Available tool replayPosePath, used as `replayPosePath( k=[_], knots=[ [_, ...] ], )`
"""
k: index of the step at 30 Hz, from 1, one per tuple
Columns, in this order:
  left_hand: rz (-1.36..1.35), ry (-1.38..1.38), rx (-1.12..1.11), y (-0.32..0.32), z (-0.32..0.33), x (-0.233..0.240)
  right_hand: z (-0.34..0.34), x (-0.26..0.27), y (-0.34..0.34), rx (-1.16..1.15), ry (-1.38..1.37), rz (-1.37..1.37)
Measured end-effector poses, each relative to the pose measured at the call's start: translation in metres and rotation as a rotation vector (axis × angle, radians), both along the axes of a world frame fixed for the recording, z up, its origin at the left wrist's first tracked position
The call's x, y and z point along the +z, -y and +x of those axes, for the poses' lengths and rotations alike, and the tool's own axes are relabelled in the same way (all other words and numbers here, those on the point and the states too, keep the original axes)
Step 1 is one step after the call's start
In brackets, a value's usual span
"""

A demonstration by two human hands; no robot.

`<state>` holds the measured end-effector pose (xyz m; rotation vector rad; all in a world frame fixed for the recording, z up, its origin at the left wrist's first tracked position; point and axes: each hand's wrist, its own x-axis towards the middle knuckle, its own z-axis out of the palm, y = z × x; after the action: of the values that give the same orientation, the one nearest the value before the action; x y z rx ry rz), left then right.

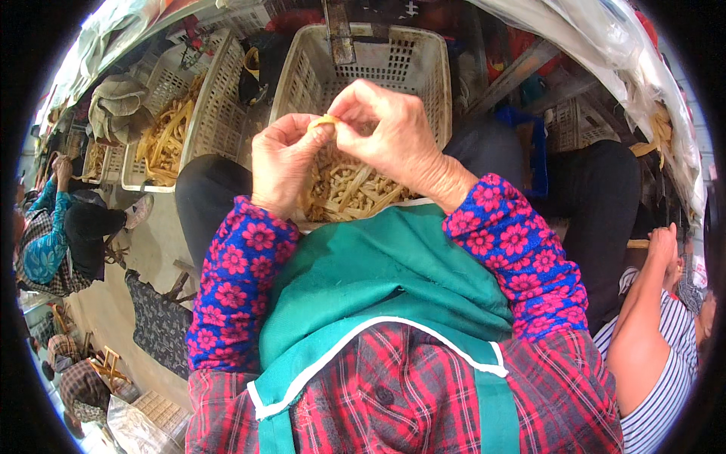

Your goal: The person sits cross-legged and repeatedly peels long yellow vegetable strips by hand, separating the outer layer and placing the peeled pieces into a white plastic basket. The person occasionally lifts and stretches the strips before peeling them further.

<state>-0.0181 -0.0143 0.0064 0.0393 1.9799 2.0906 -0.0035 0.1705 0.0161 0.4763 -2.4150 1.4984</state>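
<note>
In the head view, my left hand (289, 156) and my right hand (388, 136) meet over a plastic crate. Between the thumbs and fingers of both hands is a small yellowish strip (324, 121), curled around the left thumb and fingertip. The material looks like a pickled or dried plant leaf; its exact kind is unclear. Below my hands, the white perforated crate (445, 79) holds many short, knotted pale yellow-brown pieces (363, 190) and some longer strips at its near end. My right wrist and fingers hide part of the crate.
Another white crate (218, 108) at the left holds long yellowish strips (164, 139). Beside it is a bundled grey cloth (118, 105). A metal bar (339, 40) crosses the main crate's far rim. A blue crate (539, 164) stands right of my knee. Co-workers sit at both sides.
</note>
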Motion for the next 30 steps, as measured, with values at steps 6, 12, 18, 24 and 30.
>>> replayPosePath(
  k=[6,12,18,24,30],
  knots=[
    [0.372,0.14,-0.072,0.004,0.017,0.018,-0.011,-0.006,-0.012,0.258,0.35,-0.498],
    [0.069,-0.078,-0.134,0.006,0.01,-0.001,0.01,-0.006,-0.002,0.137,-0.275,0.223],
    [-0.006,-0.273,-0.284,0.028,0.005,0.005,0.027,0.017,-0.03,0.11,0.268,-0.141],
    [-0.184,-0.32,-0.339,0.036,-0.003,-0.004,0.022,0.013,-0.05,0.135,0.139,0.067],
    [-0.215,-0.074,-0.529,0.028,0.0,0.031,0.021,0.009,-0.029,0.218,-0.236,0.309]
  ],
)
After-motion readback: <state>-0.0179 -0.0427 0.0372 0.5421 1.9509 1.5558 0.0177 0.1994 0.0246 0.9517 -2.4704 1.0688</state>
